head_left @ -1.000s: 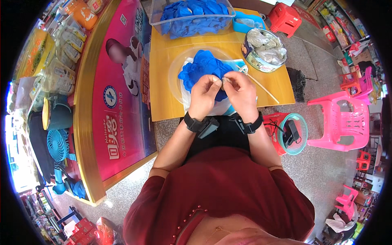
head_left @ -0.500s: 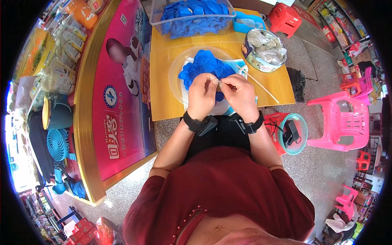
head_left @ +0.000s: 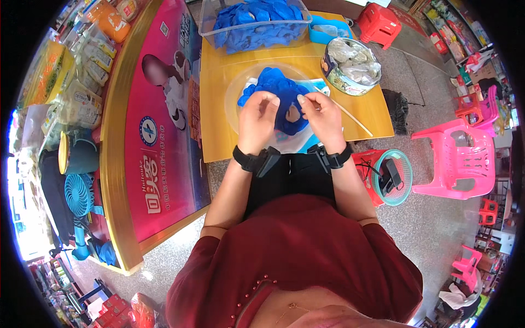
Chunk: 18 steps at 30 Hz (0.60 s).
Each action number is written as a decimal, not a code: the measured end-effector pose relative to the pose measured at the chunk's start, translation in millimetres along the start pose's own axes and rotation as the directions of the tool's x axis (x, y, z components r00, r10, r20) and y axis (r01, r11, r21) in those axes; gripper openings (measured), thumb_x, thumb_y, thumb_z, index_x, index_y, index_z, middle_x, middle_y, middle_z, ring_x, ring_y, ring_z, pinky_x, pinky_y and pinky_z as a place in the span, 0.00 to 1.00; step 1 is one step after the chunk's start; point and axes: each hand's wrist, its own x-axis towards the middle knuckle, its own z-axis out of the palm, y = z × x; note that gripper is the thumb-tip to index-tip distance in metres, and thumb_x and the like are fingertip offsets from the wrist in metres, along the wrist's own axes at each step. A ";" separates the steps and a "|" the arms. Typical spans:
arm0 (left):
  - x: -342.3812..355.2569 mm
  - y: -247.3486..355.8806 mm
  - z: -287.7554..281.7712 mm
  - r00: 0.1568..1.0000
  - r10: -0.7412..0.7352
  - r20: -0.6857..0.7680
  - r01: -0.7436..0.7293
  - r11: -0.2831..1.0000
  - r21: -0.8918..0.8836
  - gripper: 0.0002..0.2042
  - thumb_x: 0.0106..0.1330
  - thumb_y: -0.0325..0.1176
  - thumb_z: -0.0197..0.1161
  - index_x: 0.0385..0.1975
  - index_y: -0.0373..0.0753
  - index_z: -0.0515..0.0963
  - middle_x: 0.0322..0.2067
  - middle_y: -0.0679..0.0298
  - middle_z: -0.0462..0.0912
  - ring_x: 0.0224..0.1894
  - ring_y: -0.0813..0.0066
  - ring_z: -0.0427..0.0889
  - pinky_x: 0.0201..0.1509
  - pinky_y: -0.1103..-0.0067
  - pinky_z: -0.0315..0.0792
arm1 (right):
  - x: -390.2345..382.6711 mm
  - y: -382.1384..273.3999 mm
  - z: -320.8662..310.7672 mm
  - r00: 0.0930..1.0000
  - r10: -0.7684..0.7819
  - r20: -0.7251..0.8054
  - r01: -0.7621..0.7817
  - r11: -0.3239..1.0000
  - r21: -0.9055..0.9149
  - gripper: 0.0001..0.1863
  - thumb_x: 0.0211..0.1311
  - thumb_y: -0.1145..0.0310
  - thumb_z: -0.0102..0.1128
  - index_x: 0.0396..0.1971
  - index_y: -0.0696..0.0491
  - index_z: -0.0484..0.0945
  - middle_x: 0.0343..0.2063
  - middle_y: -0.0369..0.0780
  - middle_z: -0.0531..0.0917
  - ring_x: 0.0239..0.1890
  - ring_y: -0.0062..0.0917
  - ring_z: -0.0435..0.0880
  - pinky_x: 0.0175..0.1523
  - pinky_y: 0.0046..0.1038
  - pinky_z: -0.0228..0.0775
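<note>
My left hand (head_left: 258, 119) and my right hand (head_left: 322, 117) hover over the near side of a crumpled bundle of blue cloth-like pieces (head_left: 273, 82). Thumb and forefinger are pinched together on each hand, with a small gap between the two hands. Anything held in the pinches is too small to make out. Between the hands, a round beige spot (head_left: 293, 113) shows on the blue. The bundle rests on a shallow pale round tray (head_left: 234, 106), above white and light-blue sheeting (head_left: 306, 143). A black band with a dark block is on each wrist.
The yellow wooden table (head_left: 219, 134) also bears a clear bin (head_left: 257, 27) of blue pieces, a light-blue tray (head_left: 330, 30), a round tin (head_left: 353, 65) and a thin stick (head_left: 354, 120). A pink-sided counter (head_left: 158, 126) stands left. Right are a green basket (head_left: 396, 180) and pink chair (head_left: 459, 158).
My hands have drawn apart, the left moving left and the right slightly right. The beige spot on the blue bundle now shows between them.
</note>
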 end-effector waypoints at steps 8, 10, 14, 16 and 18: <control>-3.9 5.0 0.9 0.960 0.075 0.270 -0.169 0.922 0.347 0.10 0.52 0.29 0.66 0.33 0.35 0.78 0.32 0.55 0.80 0.37 0.59 0.79 0.43 0.70 0.72 | 6.4 0.9 -12.2 0.924 -0.110 0.366 0.224 0.932 -0.286 0.15 0.48 0.79 0.54 0.38 0.55 0.79 0.33 0.45 0.81 0.35 0.34 0.81 0.40 0.31 0.73; -4.6 0.7 0.9 0.916 0.094 0.390 -0.264 0.873 0.409 0.12 0.52 0.31 0.66 0.36 0.35 0.78 0.36 0.56 0.80 0.42 0.58 0.78 0.47 0.71 0.72 | 8.6 6.9 -9.3 0.897 -0.015 0.443 0.154 0.948 -0.280 0.11 0.49 0.77 0.54 0.34 0.55 0.79 0.29 0.46 0.82 0.35 0.39 0.81 0.41 0.35 0.73; -9.0 -1.2 6.1 0.908 0.101 0.408 -0.296 0.842 0.451 0.13 0.51 0.31 0.66 0.36 0.36 0.77 0.36 0.56 0.80 0.43 0.57 0.78 0.48 0.70 0.72 | 7.0 16.0 -3.9 0.911 -0.153 0.382 0.301 0.881 -0.365 0.09 0.49 0.76 0.55 0.32 0.55 0.79 0.27 0.46 0.82 0.33 0.40 0.82 0.41 0.36 0.73; -12.6 -5.1 7.7 0.934 -0.050 0.353 -0.167 0.814 0.556 0.12 0.50 0.31 0.64 0.35 0.36 0.77 0.35 0.56 0.81 0.43 0.56 0.78 0.47 0.68 0.72 | 6.5 6.9 -6.1 0.928 -0.119 0.352 0.244 0.910 -0.335 0.09 0.49 0.75 0.54 0.32 0.55 0.79 0.30 0.46 0.83 0.35 0.41 0.81 0.43 0.38 0.72; -12.8 -11.1 5.4 0.940 -0.056 0.336 -0.154 0.811 0.564 0.11 0.51 0.30 0.64 0.35 0.36 0.77 0.34 0.55 0.81 0.42 0.55 0.78 0.45 0.67 0.72 | 4.1 -5.7 -14.5 0.893 -0.146 0.426 0.313 0.881 -0.354 0.11 0.50 0.76 0.53 0.35 0.55 0.79 0.33 0.45 0.82 0.39 0.40 0.79 0.46 0.37 0.71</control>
